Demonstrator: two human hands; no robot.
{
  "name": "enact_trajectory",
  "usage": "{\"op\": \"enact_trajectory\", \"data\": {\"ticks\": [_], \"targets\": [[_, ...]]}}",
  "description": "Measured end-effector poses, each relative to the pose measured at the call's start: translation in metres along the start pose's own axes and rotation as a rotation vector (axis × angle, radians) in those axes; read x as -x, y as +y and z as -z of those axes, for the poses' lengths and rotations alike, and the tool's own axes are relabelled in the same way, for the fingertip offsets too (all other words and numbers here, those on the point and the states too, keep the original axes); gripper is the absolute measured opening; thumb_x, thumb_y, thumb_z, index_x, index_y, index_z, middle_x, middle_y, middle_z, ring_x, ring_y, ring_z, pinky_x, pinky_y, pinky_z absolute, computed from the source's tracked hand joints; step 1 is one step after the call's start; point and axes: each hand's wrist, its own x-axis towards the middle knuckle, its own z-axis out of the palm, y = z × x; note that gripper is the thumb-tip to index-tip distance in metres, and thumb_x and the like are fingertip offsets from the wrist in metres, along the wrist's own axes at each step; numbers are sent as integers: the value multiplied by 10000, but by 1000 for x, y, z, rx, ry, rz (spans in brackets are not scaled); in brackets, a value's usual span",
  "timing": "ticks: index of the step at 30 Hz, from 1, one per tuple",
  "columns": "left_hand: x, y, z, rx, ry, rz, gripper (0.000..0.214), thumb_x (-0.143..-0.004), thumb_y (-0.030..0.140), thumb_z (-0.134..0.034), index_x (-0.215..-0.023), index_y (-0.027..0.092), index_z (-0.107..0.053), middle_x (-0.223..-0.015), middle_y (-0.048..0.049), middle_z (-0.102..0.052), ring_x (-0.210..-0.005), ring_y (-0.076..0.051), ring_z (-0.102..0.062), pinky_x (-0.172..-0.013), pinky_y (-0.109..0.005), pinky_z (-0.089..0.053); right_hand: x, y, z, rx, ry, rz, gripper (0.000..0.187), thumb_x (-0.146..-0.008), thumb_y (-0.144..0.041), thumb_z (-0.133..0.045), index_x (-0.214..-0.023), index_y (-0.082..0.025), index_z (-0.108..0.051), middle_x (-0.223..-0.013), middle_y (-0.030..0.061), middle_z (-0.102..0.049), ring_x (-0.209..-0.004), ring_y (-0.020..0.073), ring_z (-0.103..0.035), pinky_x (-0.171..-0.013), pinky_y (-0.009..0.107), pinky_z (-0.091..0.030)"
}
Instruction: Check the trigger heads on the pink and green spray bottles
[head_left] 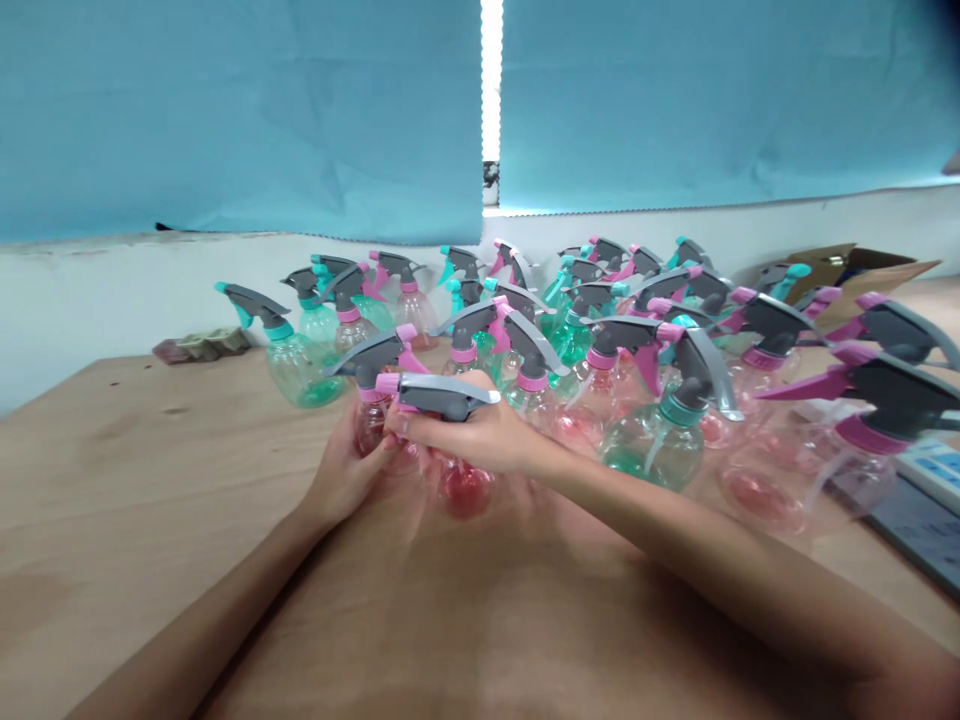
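Near the middle of the table, my right hand (487,435) is closed around the neck of a clear pink spray bottle, just under its grey trigger head (446,397) with a pink nozzle. The pink-tinted body (469,490) shows below my fingers. My left hand (341,468) curls against the side of another pink spray bottle (369,425), whose grey and pink head (379,352) rises above it. Both hands are close together, with the left fingertips partly hidden. Behind them, more pink-collared spray bottles (531,385) stand upright.
Several green and pink spray bottles crowd the back and right, including a green one (300,370) at left and a green-collared one (660,450). An egg-carton-like piece (214,345) lies by the wall. At right are a cardboard box (877,270) and a dark flat device (900,520).
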Motion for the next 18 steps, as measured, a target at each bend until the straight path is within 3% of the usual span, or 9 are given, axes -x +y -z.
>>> {"op": "enact_trajectory", "data": {"ticks": [6, 10, 18], "targets": [[0, 1, 0, 6, -27, -19, 382, -902, 433, -750, -1226, 239, -696, -1278, -75, -745, -1265, -352, -681, -1114, -472, -550, -1, 0, 0, 2, -4, -7, 150, -935, -298, -719, -875, -161, -730, -801, 6, -763, -634, 103, -672, -622, 227, -566], [-1, 0, 1, -24, -10, 4, 541, -872, 489, -771, -1327, 220, -654, -1290, -120, -739, -1281, -366, -665, -1098, -497, -549, -1, 1, 0, -17, -9, 0, 142, -937, -294, -722, -880, -164, -729, -820, 1, -769, -615, 92, -663, -609, 219, -560], [0, 0, 1, -41, -12, -4, 422, -887, 473, -759, -1202, 206, -674, -1172, -121, -744, -1131, -329, -701, -1054, -494, -564, 0, -1, -1, -10, 9, -15, 187, -938, -336, -728, -876, -159, -734, -809, 5, -757, -642, 96, -659, -633, 225, -556]]}}
